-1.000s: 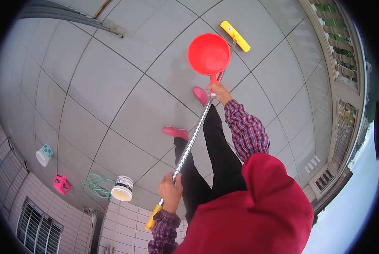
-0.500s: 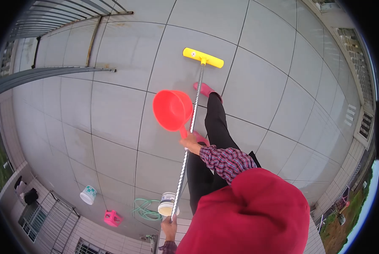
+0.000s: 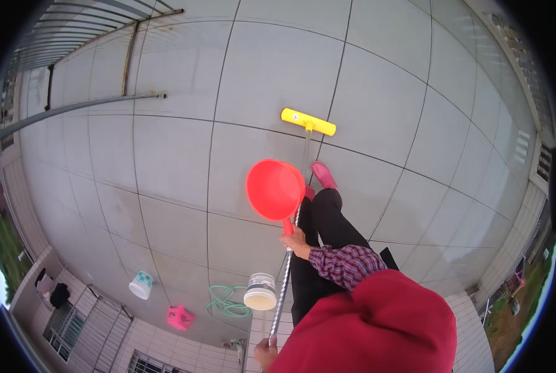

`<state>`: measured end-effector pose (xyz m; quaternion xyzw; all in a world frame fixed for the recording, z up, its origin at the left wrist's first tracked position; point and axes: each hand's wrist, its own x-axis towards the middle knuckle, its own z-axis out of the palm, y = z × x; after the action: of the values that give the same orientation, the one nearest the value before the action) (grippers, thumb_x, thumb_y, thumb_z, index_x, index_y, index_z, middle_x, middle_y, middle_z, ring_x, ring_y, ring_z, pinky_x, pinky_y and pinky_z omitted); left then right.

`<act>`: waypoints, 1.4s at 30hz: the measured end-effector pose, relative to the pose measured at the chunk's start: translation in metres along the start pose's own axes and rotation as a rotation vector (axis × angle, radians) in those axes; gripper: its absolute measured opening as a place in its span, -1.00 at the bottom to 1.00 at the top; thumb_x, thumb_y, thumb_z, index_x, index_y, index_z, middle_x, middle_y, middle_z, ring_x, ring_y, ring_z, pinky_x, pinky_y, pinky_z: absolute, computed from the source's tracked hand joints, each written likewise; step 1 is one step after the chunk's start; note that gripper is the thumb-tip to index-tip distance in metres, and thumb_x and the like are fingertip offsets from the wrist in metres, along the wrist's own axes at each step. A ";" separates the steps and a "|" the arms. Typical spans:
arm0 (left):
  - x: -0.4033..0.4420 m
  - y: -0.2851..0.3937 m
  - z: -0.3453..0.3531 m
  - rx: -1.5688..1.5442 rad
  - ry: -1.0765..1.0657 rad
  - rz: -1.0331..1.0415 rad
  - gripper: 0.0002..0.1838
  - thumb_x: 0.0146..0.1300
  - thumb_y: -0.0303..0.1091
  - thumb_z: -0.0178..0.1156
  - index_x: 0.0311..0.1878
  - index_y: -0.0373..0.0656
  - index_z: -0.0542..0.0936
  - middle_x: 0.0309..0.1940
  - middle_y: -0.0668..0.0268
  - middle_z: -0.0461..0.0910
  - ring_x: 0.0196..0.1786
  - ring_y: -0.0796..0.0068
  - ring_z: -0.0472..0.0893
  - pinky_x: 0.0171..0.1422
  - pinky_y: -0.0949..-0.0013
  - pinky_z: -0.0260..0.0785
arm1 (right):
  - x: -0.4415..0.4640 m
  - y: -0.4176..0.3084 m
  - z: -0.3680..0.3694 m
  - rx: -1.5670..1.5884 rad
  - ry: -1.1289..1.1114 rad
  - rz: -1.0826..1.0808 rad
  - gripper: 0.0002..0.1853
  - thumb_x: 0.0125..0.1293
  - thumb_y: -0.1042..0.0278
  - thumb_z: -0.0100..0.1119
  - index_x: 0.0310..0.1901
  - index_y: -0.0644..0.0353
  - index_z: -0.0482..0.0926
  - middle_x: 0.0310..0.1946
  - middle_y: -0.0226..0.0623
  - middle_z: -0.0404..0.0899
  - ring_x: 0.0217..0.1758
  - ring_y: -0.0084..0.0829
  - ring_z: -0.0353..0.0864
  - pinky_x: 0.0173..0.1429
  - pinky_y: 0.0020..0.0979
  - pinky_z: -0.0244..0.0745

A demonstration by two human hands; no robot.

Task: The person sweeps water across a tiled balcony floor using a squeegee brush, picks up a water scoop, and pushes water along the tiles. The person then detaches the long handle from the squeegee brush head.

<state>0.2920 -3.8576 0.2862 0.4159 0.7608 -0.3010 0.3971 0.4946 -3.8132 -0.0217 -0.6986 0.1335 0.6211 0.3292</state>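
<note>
My right hand [image 3: 298, 242] is closed around the handle of a red dipper [image 3: 274, 189] and also against the twisted silver pole [image 3: 282, 287]. The dipper's open mouth shows, with nothing visible inside. Farther down the same pole, my left hand [image 3: 266, 353] wraps round it near the bottom edge of the view; the pole's grip end is hidden. At the far end, the pole joins a yellow mop head [image 3: 308, 122] lying on the grey tiled floor [image 3: 265, 74]. Part of the pole passes behind the dipper's rim.
Pink boots [image 3: 325, 175] stand just below the mop head. Toward the lower left are a white-and-green bucket [image 3: 141, 285], a pink stool [image 3: 179, 317], a coiled green hose [image 3: 227, 301] and a white bucket [image 3: 261, 292]. A metal railing [image 3: 85, 107] juts in at upper left.
The view has turned, shifting the floor items rightward. The dipper and mop head first moved left in view, then right and lower. Both hands keep their hold, and the feet have moved.
</note>
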 end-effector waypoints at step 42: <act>0.091 0.940 -0.123 -0.565 -0.505 0.123 -0.71 0.26 -0.22 -0.11 -0.21 -0.30 0.40 -0.66 0.45 0.27 -0.70 0.72 0.19 -0.66 0.62 0.00 | 0.361 -0.898 -0.207 -0.279 0.380 -0.409 -0.67 -0.18 0.26 0.01 -0.35 0.27 0.47 -0.42 0.01 0.51 -0.27 -0.04 0.50 -0.23 -0.18 0.40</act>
<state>1.0367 -3.2803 0.1500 0.2476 0.6656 -0.1480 0.6883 1.2608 -3.1911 -0.1001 -0.8530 -0.0372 0.4125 0.3175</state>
